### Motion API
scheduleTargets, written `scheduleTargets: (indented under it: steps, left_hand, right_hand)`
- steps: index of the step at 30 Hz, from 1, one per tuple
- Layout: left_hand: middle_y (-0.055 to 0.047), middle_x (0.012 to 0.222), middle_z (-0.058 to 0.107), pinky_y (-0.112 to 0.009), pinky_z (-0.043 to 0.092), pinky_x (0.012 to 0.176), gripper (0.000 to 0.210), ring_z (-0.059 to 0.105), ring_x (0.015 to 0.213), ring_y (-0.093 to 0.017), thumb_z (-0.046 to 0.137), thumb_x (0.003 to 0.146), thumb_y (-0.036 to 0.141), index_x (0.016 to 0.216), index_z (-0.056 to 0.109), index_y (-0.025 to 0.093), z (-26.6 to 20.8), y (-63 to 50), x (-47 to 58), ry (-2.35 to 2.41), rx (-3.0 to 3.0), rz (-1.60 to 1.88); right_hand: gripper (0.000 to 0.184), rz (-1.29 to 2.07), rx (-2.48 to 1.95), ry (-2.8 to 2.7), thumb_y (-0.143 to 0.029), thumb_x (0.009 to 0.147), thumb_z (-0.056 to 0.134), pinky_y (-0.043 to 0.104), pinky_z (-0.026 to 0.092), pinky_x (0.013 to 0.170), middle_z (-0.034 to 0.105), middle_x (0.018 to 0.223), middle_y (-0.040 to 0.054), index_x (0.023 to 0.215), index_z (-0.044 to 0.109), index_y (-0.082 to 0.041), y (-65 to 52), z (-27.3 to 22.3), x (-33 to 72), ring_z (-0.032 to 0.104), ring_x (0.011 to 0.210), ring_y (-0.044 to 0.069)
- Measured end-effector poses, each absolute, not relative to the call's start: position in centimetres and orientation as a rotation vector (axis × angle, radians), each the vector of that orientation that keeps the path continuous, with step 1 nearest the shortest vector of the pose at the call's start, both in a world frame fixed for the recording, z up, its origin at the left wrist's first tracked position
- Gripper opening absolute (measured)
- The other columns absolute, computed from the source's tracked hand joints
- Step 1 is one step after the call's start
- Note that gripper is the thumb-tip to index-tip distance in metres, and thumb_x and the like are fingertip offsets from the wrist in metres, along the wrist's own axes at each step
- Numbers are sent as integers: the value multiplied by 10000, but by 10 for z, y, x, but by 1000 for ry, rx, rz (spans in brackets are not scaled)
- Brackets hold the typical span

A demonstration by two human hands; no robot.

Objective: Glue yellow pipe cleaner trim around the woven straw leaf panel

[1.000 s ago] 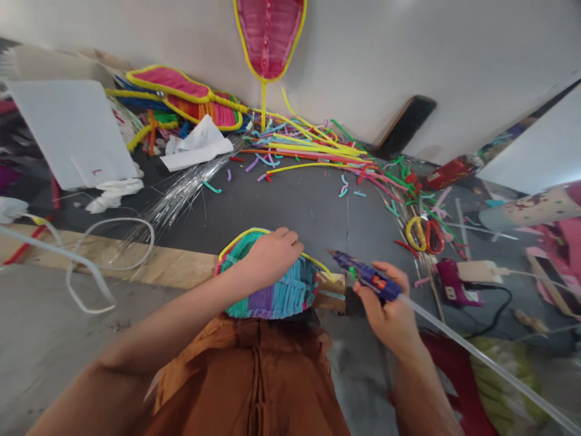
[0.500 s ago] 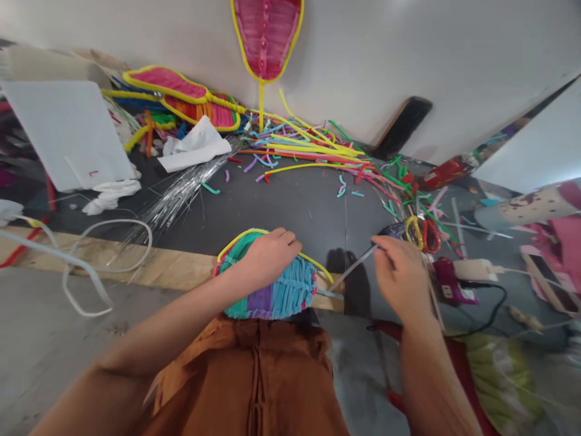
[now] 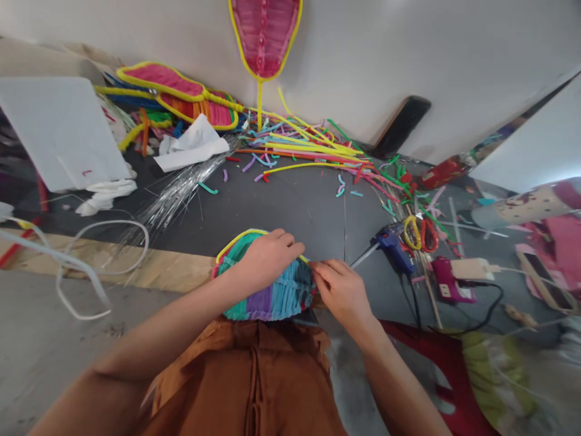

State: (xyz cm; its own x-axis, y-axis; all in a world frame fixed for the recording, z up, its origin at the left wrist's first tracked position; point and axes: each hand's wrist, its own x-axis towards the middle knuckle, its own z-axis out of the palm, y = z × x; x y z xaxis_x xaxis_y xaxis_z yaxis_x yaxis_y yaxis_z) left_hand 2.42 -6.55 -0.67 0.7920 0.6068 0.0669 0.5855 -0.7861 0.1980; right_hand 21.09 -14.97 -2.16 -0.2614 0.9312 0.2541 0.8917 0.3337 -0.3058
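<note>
Rounded panel, ribbed, apparently fuzzy chenille.

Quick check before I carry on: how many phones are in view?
2: a black phone leaning against the wall, and a pale-edged phone at the far right of the table. More may be hidden.

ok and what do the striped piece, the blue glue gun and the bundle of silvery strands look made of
Striped piece: probably chenille stems; its ridged rows look soft and matte.
Blue glue gun: likely hard moulded plastic, its body smooth and evenly coloured.
Silvery strands: thin and shiny, so perhaps metal wire or clear plastic; I can't tell which.
</note>
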Motion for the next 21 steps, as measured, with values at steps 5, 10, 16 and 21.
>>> scheduleTargets:
  steps: [5, 10, 16, 21]
  left_hand:
    - [-60, 858, 626, -277, 448, 661, 138, 562, 845, -204, 518, 894, 155, 924, 652, 174, -11, -65, 23, 907, 2850, 212]
    - [-72, 865, 626, -287, 449, 667, 108, 559, 844, -206, 543, 874, 154, 870, 651, 161, -11, -67, 21, 825, 2949, 221]
    - [-98, 962, 608, -355, 460, 777, 120, 526, 977, -253, 510, 878, 125, 878, 630, 130, -5, -78, 23, 774, 3096, 158]
    - [-102, 964, 611, -359, 466, 820, 210, 552, 952, -236, 479, 888, 97, 1055, 604, 111, -6, -82, 23, 755, 3116, 93]
  right_hand:
    - [250, 119, -1630, -2258, -137, 908, 470, 312, 486, 716, 652, 825, 65, 1029, 686, -172, -152, -26, 207, 584, 770, 196]
    - [289, 166, -1650, -2264, -124, 903, 442, 333, 509, 740, 639, 880, 84, 1083, 664, -163, -154, -29, 207, 589, 818, 205]
    - [304, 222, -1653, -2221, -101, 891, 439, 349, 526, 750, 643, 891, 94, 1087, 664, -157, -154, -29, 205, 598, 829, 218]
    - [305, 327, -1661, -2122, -101, 895, 441, 347, 532, 777, 670, 918, 83, 1097, 654, -187, -155, -27, 208, 626, 862, 212]
